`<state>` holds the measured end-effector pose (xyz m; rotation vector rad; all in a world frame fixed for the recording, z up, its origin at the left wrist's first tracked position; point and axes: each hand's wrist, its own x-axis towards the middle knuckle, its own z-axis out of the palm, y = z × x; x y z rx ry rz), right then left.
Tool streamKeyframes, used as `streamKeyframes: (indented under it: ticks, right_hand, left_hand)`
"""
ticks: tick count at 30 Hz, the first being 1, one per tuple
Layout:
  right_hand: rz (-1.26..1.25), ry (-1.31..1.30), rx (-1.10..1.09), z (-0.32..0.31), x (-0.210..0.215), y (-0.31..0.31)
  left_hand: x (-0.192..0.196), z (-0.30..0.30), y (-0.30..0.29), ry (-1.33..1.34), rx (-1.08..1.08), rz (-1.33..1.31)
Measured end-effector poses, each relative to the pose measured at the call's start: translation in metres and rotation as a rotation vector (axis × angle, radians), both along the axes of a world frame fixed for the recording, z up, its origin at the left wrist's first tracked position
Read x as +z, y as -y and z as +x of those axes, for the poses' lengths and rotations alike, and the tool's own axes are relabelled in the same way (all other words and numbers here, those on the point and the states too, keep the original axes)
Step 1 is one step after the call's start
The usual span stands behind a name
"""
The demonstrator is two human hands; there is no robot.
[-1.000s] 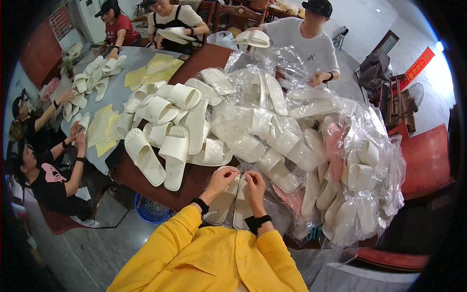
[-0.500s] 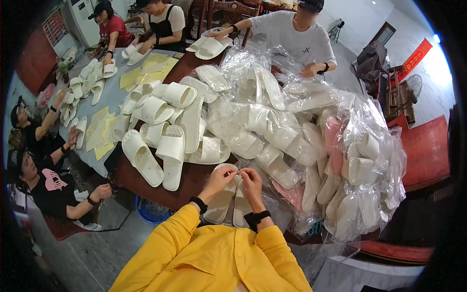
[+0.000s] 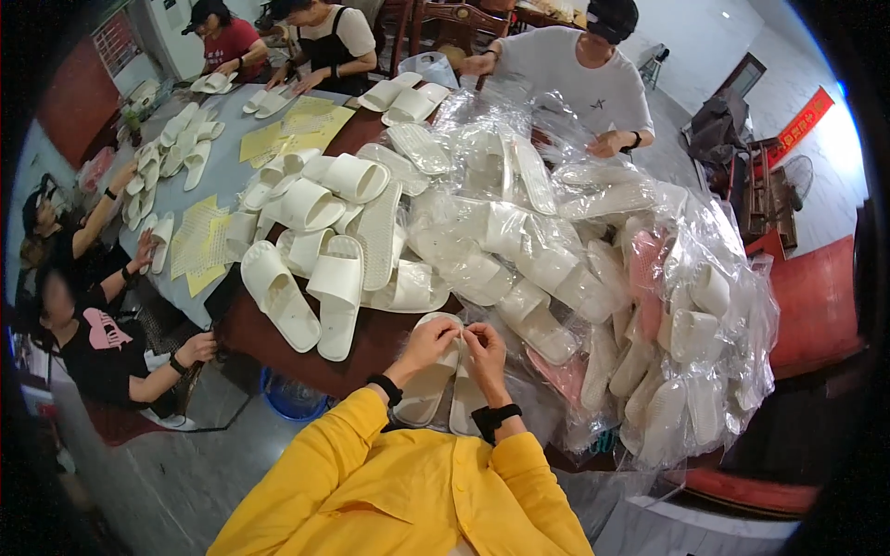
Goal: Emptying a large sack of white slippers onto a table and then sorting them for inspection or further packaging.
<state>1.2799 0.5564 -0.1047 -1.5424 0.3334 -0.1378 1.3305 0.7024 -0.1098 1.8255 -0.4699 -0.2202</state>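
Observation:
My left hand (image 3: 431, 341) and my right hand (image 3: 485, 352) meet at the table's near edge, fingertips pinched close together. Whatever lies between the fingers is too small to make out. Below them rests a pair of white slippers, the left slipper (image 3: 423, 397) and the right slipper (image 3: 466, 400) side by side, partly covered by my hands. Clear plastic seems to surround this pair. Just beyond my hands lies a loose white slipper (image 3: 413, 285), part of a heap of unbagged slippers. The slipper pair (image 3: 336, 296) farther left sits at the heap's front.
Bagged slippers (image 3: 547, 250) pile up in clear plastic on the right, with a pink slipper (image 3: 642, 269) among them. Yellow perforated sheets (image 3: 197, 243) lie on a grey table (image 3: 227, 181) at left. Several co-workers sit around. A blue basket (image 3: 292, 397) stands on the floor.
My hands keep their pinch, while the whole view shifts slightly. Across the table, the person in white has drawn one hand off the slippers there. The co-worker in red has both hands at a slipper pair.

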Motion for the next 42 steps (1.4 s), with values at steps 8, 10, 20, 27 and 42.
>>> streamKeyframes:
  ticks: [8,10,20,27,42]
  right_hand:
    - [-0.239,0.077,0.031,0.000,-0.009,-0.002]
    - [-0.309,0.026,0.055,0.000,-0.009,-0.001]
    - [-0.426,0.087,0.099,0.002,-0.012,0.003]
    - [-0.295,0.055,0.101,-0.002,-0.006,0.001]
    - [-0.029,0.007,-0.322,-0.061,0.030,0.063]
  left_hand:
    - [0.001,-0.002,0.001,0.043,0.005,0.056]
    - [-0.001,-0.001,0.001,0.060,-0.024,0.041]
    - [-0.007,-0.002,0.002,0.086,-0.029,0.063]
    - [-0.006,-0.003,0.002,0.088,0.007,0.034]
    - [0.133,-0.006,-0.066,-0.202,0.065,-0.163]
